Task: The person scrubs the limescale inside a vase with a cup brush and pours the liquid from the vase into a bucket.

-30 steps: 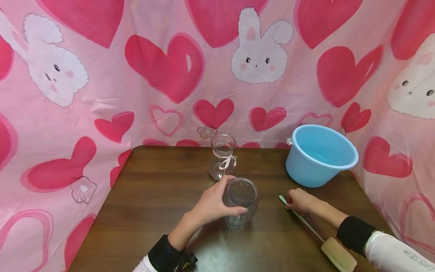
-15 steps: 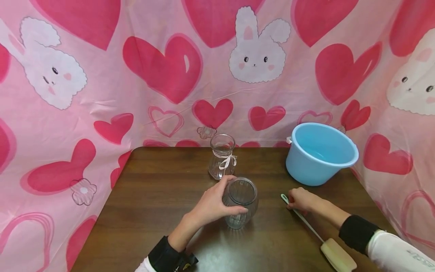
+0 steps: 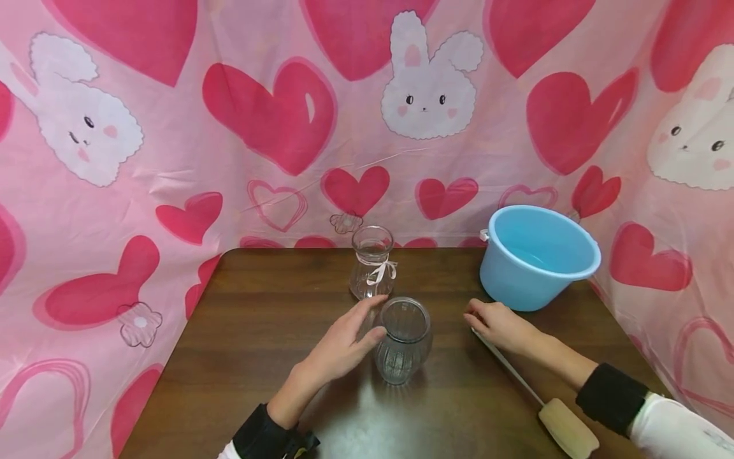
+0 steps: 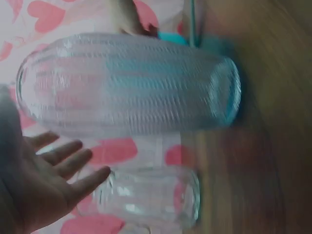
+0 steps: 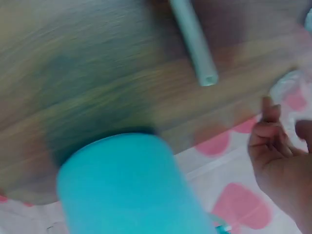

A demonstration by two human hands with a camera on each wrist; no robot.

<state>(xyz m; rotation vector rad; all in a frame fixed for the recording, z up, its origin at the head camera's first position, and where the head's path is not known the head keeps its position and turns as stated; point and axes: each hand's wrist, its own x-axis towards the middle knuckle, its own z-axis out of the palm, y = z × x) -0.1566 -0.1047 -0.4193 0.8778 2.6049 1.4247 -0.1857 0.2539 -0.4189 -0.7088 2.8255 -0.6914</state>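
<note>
One brown table (image 3: 258,331), heart-print backdrop (image 3: 269,115)

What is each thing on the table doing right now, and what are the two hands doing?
Ribbed glass jar: upright, let go.
Vase with ribbon: upright, behind the jar.
Blue bucket: upright at the table's far right.
Sponge brush: lying flat.
Left hand: open beside the jar.
Right hand: loosely curled over the brush's handle end, holding nothing.

My right wrist view is smeared with motion: the blue basin (image 5: 131,190) runs off the bottom edge and the brush handle (image 5: 195,46) off the top. My right hand (image 5: 282,161) is cut at the right edge. My left palm (image 4: 29,190) leaves the lower left corner.
</note>
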